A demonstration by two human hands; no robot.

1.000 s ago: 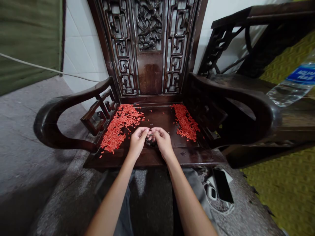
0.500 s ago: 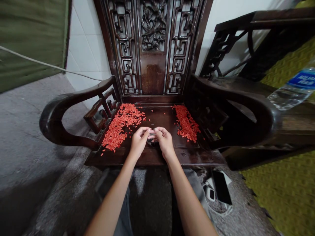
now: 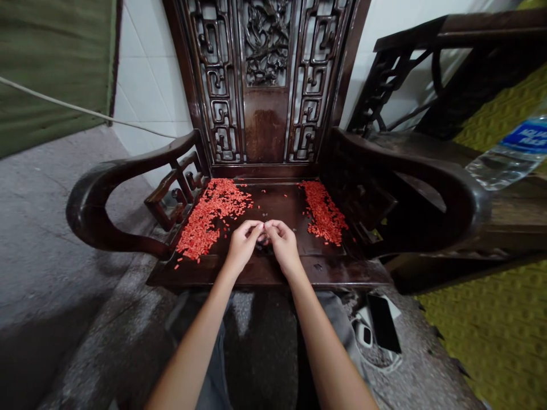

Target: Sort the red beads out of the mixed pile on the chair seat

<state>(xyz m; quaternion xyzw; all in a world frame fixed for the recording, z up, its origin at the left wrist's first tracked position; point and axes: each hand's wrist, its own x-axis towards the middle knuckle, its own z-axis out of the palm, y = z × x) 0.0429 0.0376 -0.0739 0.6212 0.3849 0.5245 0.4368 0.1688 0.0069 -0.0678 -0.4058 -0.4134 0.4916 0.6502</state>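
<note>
Both hands meet over the front middle of a dark wooden chair seat (image 3: pixel 277 205). My left hand (image 3: pixel 247 238) is closed in a pinch, thumb against fingers. Its fingertips touch those of my right hand (image 3: pixel 280 238), closed the same way. A tiny red spot shows between the fingertips, too small to make out. Under the hands lie small dark bits, mostly hidden. A wide heap of small red pieces (image 3: pixel 205 219) covers the left of the seat. The narrower red heap (image 3: pixel 323 213) lies on the right, and a few loose pieces are scattered between.
Curved armrests flank the seat, left (image 3: pixel 92 199) and right (image 3: pixel 461 199). A water bottle (image 3: pixel 508 154) stands at the far right. Below the seat, at right, are a black phone (image 3: pixel 383 323), a white case (image 3: pixel 364 335) and a white cable.
My fingertips have come closer together, and my right hand has shifted slightly left. The red heaps look the same.
</note>
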